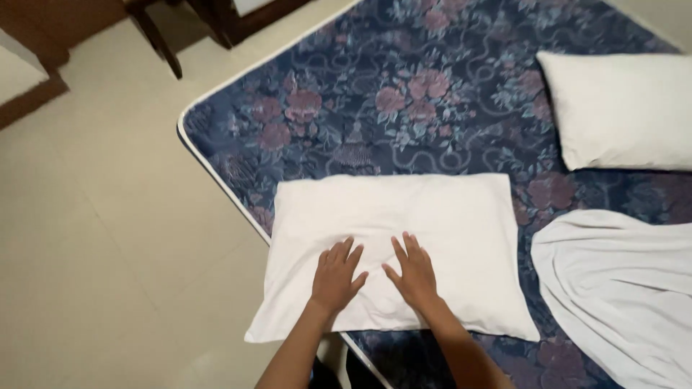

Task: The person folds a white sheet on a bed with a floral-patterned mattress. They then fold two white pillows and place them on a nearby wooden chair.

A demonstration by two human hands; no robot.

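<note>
White cotton pillow (393, 245), rectangular, laid flat at the near corner of a dark blue floral mattress (375, 108), its lower left corner overhanging the piped edge above a pale tiled floor (108, 252). The left hand (336, 276) and right hand (412, 273) are spread palm down on the lower middle of the pillow, fingers extended; nothing is gripped by either, the cover is only pressed. The pillow therefore lies under both palms, not within any closed hold. Risk noted: with so much of the pillow past the edge, a sideways push could slide it to the floor, judged likely only if pressure is uneven. A second pillow (623, 108) is set well apart at upper right; a rumpled white sheet (620, 288) lies just beside.
</note>
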